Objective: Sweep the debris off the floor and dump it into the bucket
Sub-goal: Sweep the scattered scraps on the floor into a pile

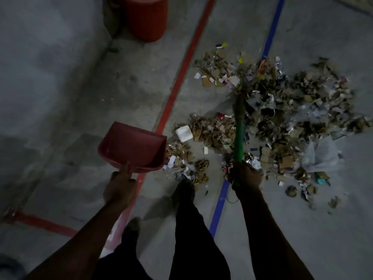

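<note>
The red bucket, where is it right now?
In the head view the red bucket stands at the top, left of centre, just left of the red floor line and well beyond the dustpan in the left hand.

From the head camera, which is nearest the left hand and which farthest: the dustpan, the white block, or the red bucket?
1. Dustpan: held by the left hand, just ahead of it.
2. White block: on the floor right of the dustpan, at the debris edge.
3. Red bucket: farthest, at the top of the view.
</note>
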Available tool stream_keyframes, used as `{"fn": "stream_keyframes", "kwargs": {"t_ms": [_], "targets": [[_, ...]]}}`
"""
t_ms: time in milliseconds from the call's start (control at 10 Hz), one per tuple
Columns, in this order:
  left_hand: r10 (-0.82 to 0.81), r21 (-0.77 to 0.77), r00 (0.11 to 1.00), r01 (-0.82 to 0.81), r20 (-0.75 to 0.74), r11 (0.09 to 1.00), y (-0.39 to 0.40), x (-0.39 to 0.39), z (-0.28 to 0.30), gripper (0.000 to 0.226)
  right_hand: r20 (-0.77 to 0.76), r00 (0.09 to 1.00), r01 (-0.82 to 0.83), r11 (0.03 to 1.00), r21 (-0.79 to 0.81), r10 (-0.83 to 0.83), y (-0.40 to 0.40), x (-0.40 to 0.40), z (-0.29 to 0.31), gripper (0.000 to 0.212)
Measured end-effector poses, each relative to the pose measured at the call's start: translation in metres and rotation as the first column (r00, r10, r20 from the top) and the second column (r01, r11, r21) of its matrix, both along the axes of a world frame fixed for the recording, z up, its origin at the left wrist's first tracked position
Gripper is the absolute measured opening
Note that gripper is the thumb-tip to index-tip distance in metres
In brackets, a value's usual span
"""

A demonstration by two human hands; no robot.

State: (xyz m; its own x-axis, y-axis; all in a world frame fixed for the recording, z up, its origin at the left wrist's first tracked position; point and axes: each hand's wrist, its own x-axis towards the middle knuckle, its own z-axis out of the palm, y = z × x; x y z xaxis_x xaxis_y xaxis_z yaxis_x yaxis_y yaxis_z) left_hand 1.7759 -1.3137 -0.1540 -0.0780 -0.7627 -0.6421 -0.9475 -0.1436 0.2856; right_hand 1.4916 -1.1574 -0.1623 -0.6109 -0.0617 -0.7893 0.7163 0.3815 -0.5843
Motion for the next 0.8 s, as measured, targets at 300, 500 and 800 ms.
{"fn": "stream_keyframes", "kwargs": {"t_ms": [300,500,800], "targets": [[0.002,0.029,0.997,0.000,-0.078,1.000,0.005,0.112,0.023,0.032,-0.063,0.983,-0.168,0.984,0.062,0.172,0.036,0.145,0.043,0.028],[-0.100,0.056,0.995,0.099,0.024,0.994,0.014,0.173,0.032,0.041,-0.113,0.819,-0.517,0.808,0.282,0.563,0.061,0.264,0.043,0.059],[-0.075,0.066,0.991,0.068,0.113,0.996,0.028,0.217,0.018,0.043,-0.001,0.489,-0.835,0.468,0.288,0.872,0.080,0.352,0.000,0.053]]}}
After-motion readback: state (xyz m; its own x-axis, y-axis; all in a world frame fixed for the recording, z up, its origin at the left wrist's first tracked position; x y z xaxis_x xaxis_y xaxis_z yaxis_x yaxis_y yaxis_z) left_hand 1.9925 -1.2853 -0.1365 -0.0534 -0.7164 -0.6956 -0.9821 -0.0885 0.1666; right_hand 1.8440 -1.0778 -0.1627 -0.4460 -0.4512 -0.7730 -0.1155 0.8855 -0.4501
